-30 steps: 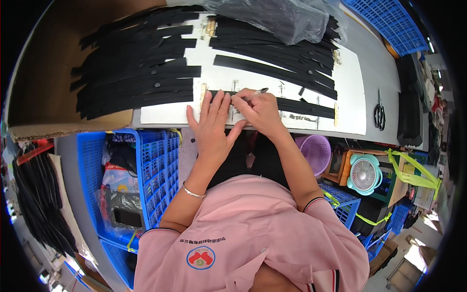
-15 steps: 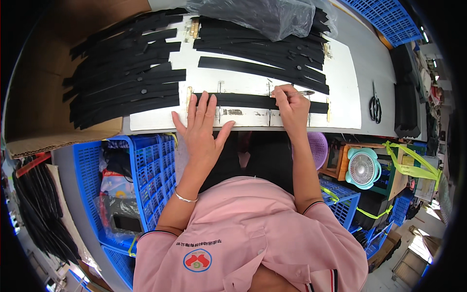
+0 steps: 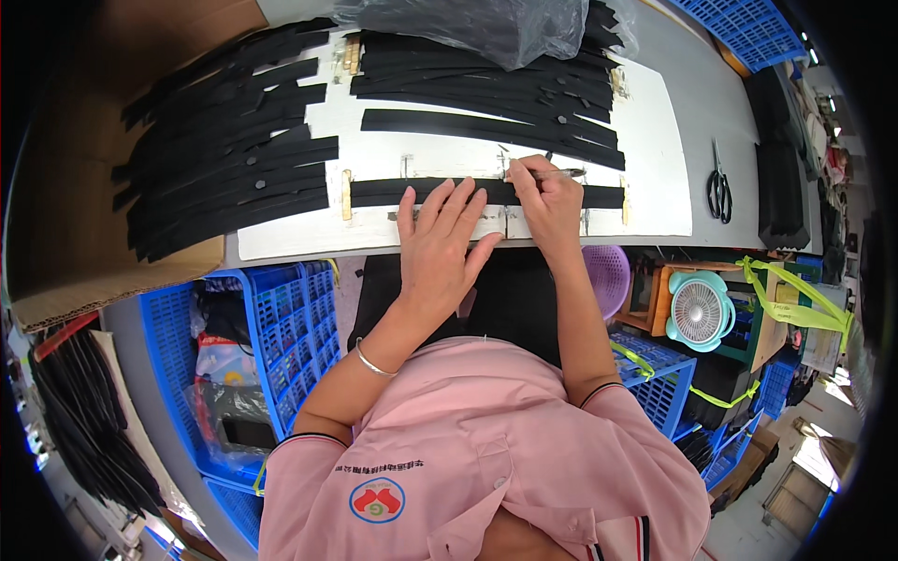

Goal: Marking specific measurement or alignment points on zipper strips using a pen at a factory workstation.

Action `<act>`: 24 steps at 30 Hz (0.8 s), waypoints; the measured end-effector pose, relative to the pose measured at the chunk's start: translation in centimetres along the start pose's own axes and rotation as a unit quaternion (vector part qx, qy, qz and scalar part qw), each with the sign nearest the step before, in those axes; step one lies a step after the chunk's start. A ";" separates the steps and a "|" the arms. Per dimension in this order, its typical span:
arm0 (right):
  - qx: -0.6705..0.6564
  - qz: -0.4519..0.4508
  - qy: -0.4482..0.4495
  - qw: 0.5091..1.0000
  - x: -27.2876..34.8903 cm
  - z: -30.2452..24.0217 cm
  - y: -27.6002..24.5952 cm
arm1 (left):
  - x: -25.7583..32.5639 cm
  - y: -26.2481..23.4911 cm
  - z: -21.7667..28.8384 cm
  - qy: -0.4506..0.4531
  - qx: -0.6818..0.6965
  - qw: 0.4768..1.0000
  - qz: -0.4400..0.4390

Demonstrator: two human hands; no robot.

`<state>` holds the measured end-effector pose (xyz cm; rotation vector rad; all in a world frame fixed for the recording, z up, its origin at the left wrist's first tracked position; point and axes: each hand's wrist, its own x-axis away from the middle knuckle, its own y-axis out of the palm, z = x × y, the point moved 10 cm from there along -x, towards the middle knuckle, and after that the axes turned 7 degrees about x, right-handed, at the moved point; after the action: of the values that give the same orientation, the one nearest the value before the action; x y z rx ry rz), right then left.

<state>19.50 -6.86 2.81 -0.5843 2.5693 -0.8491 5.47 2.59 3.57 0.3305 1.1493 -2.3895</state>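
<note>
A narrow black fabric strip (image 3: 374, 194) lies crosswise near the front edge of a white board (image 3: 281, 241), which carries dark guide marks and small tan pieces at the strip's ends. My left hand (image 3: 440, 234) rests flat on the middle of the strip, fingers stretched out. Just right of it, my right hand (image 3: 552, 210) is closed around a slim pen (image 3: 572, 173), beside one of the guide marks; its tip is hard to make out. Another single strip (image 3: 421, 120) lies farther back, in front of a layered pile of black strips (image 3: 477, 79).
More black strips (image 3: 234, 178) spread over the left side, beside a cardboard box (image 3: 56, 187). A clear plastic bag (image 3: 505, 28) covers the far pile. Black scissors (image 3: 718, 196) lie at right. Below the table are a blue crate (image 3: 173, 346), a purple basket (image 3: 606, 280) and a small fan (image 3: 700, 311).
My left hand has slid right along the strip, from near its left end to its middle, closer to my right hand. The right hand keeps its hold on the pen. The view has shifted slightly.
</note>
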 end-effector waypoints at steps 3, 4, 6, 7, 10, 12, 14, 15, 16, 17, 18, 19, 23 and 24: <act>-0.088 0.005 -0.042 0.995 0.3 0.3 0.2 | -0.1 -0.2 0.2 0.007 0.000 1.000 0.009; -0.088 0.006 -0.041 0.995 0.2 0.4 0.2 | -0.1 -0.1 0.2 0.008 0.000 1.000 0.007; -0.068 -0.016 -0.051 0.996 0.2 0.2 0.4 | -0.1 0.0 0.1 -0.001 -0.011 1.000 -0.001; -0.068 -0.013 -0.049 0.996 0.2 0.4 0.3 | -0.1 0.1 0.2 0.002 -0.010 1.000 -0.004; -0.041 -0.008 -0.058 0.997 0.3 0.2 0.3 | -0.2 0.2 0.3 0.004 -0.014 1.000 -0.007; -0.032 -0.008 -0.068 0.997 0.3 -0.4 0.2 | -0.2 0.2 0.2 0.001 -0.022 1.000 -0.006; -0.027 -0.020 -0.078 0.996 0.4 -1.0 0.1 | -0.1 0.3 0.1 0.003 -0.026 1.000 -0.006; -0.022 -0.037 -0.091 0.995 0.4 -1.3 0.1 | -0.2 0.3 0.0 0.001 -0.032 0.999 -0.005; -0.019 -0.049 -0.087 0.995 0.5 -1.2 -0.1 | -0.2 0.4 0.0 0.001 -0.035 0.999 -0.007; -0.016 -0.042 -0.084 0.995 0.7 -0.8 -0.8 | -0.2 0.6 0.1 0.009 -0.032 0.999 -0.009; -0.096 -0.023 -0.055 0.994 0.8 -0.1 -1.9 | 0.0 0.6 0.1 0.005 -0.038 0.999 -0.009; -0.176 -0.004 -0.026 0.984 0.9 0.5 -3.0 | 0.0 0.6 0.1 0.002 -0.044 0.999 -0.010; -0.145 0.084 0.092 0.982 0.9 5.8 -8.6 | -0.1 0.4 0.3 0.006 -0.045 0.999 -0.006; -0.145 0.089 0.093 0.981 0.6 6.9 -9.1 | -0.2 0.5 0.3 0.004 -0.046 0.999 -0.012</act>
<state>24.60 -17.15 3.20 -0.3581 2.8903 -0.4927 5.87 2.12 3.47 0.2983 1.2679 -2.3485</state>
